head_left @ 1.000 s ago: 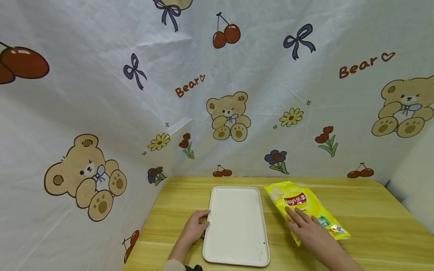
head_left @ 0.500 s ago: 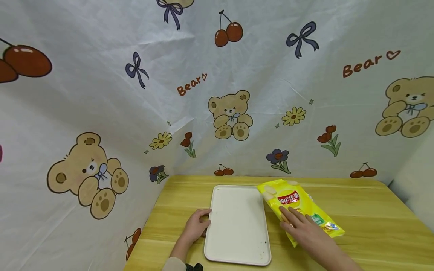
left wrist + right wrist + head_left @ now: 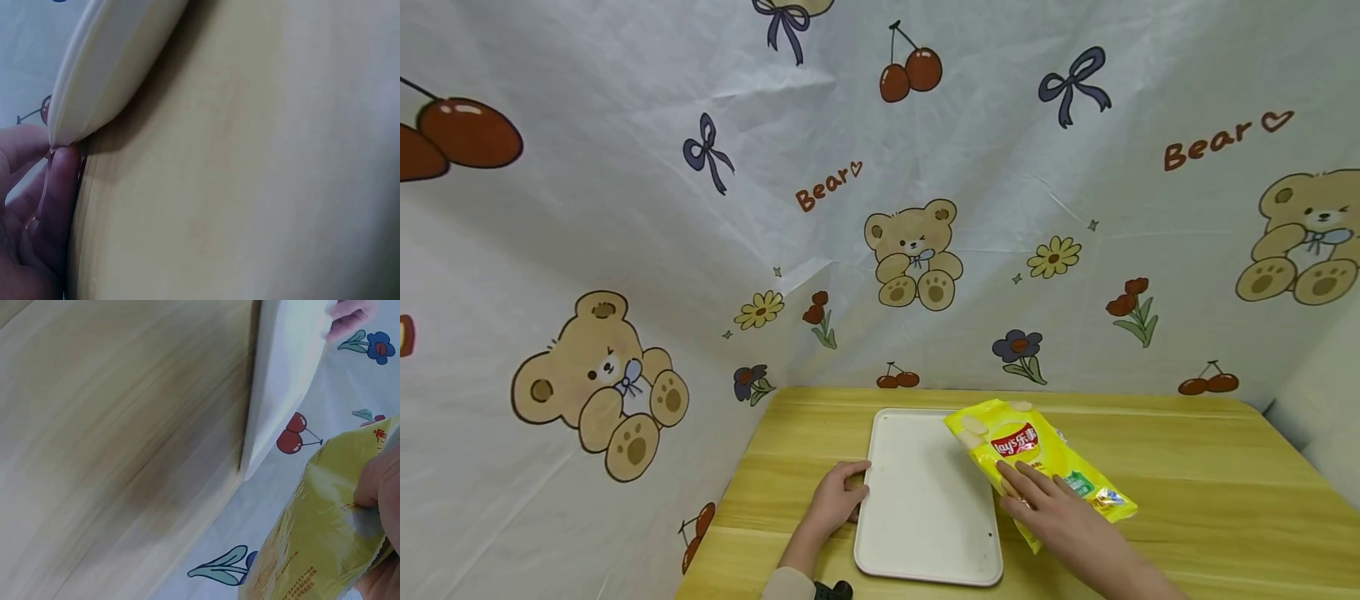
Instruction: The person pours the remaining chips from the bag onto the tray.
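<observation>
A white rectangular tray (image 3: 925,508) lies on the table. At its left rim my left hand (image 3: 837,502) holds the edge; in the left wrist view the fingers and thumb of this left hand (image 3: 37,212) meet at the tray's rim (image 3: 103,75). My right hand (image 3: 1060,518) grips a yellow bag of Lay's potato chips (image 3: 1052,450), its fingers spread across the printed front. The bag's upper left corner overlaps the tray's right edge. From the right wrist, the bag's underside (image 3: 312,525) appears raised, with part of the right hand (image 3: 386,500) pressed into it.
The wooden table (image 3: 1195,467) extends to both sides of the tray. Behind it and on the left hangs a white cloth (image 3: 820,100) printed with bears, cherries, bows and flowers. A dark band (image 3: 833,590) is on the left wrist. Small dark specks mark the tray's lower right.
My right hand has moved left with the bag of chips, whose corner now covers part of the tray's right edge. The left hand stays at the tray's left rim. The head view has shifted slightly.
</observation>
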Demonstrator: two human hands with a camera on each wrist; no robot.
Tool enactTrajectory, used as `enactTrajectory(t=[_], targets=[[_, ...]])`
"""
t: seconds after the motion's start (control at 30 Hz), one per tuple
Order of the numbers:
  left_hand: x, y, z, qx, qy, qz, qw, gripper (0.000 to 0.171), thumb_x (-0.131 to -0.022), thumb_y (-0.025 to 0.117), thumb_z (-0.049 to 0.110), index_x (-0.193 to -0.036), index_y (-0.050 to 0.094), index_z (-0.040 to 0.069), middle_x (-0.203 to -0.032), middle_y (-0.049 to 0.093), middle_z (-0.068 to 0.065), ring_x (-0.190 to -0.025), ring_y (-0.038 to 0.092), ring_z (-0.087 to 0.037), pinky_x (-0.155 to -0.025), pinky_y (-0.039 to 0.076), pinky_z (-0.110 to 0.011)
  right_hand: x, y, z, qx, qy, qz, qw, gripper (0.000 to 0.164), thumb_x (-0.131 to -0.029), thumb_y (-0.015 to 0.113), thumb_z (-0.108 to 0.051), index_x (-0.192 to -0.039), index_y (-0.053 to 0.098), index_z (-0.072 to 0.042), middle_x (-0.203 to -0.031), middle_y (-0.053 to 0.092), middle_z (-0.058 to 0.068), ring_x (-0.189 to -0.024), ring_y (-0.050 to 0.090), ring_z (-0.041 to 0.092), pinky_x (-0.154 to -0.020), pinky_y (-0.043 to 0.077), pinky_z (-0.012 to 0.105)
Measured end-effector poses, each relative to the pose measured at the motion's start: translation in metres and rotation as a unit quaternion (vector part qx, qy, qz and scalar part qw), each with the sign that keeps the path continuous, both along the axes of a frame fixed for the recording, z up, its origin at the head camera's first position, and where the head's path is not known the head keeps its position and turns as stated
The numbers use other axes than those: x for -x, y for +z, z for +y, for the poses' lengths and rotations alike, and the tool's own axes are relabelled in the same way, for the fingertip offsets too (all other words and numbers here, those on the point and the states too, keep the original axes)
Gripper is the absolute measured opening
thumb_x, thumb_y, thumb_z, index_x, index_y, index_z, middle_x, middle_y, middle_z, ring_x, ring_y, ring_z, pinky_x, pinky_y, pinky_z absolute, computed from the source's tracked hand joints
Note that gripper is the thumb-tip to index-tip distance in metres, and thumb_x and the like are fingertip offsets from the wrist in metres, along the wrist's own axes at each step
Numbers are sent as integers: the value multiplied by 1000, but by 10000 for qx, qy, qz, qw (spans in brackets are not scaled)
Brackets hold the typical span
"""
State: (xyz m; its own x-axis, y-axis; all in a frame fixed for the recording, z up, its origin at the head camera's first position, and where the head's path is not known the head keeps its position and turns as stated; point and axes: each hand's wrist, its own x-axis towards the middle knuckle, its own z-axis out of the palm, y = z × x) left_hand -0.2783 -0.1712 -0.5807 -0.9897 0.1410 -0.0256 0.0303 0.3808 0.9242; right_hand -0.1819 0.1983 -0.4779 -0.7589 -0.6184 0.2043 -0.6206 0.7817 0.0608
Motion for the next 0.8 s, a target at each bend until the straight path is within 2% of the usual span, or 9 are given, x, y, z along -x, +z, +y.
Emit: enactTrajectory(t=[0.17,0.33,0.6,0.8], targets=[[0,0,0,-41,-28,-40,10000,43,-95,63,4,-137,60,8,-135,53,-17,-49,51,-10,-45,55,-29,0,1,-4,37,159,399,9991,58,-78,78,2,-126,63,-27,-157,42,6,-135,49,34,-94,54,62],[0,1,0,-18,-10,-6,10000,42,-94,63,3,-137,60,6,-135,53,-19,-47,51,-11,-46,55,-31,-1,1,-7,-38,317,507,9982,57,-77,79,2,-124,64,-26,-156,42,5,-134,50,33,-93,55,60],[-2,4,-1,-2,139,-127,9998,42,-94,65,6,-136,62,9,-128,57,-16,-44,49,-10,-45,55,-30,3,5,-13,-172,420,695,9965,59,-75,82,-2,-126,65,-25,-156,44,4,-136,49,31,-97,55,54],[0,3,-1,8,134,-131,9998,41,-94,64,6,-135,62,9,-121,58,-16,-45,50,-9,-46,56,-30,4,11,-20,-116,777,963,9923,54,-77,81,-6,-126,66,-24,-155,45,5,-133,51,30,-94,57,53]])
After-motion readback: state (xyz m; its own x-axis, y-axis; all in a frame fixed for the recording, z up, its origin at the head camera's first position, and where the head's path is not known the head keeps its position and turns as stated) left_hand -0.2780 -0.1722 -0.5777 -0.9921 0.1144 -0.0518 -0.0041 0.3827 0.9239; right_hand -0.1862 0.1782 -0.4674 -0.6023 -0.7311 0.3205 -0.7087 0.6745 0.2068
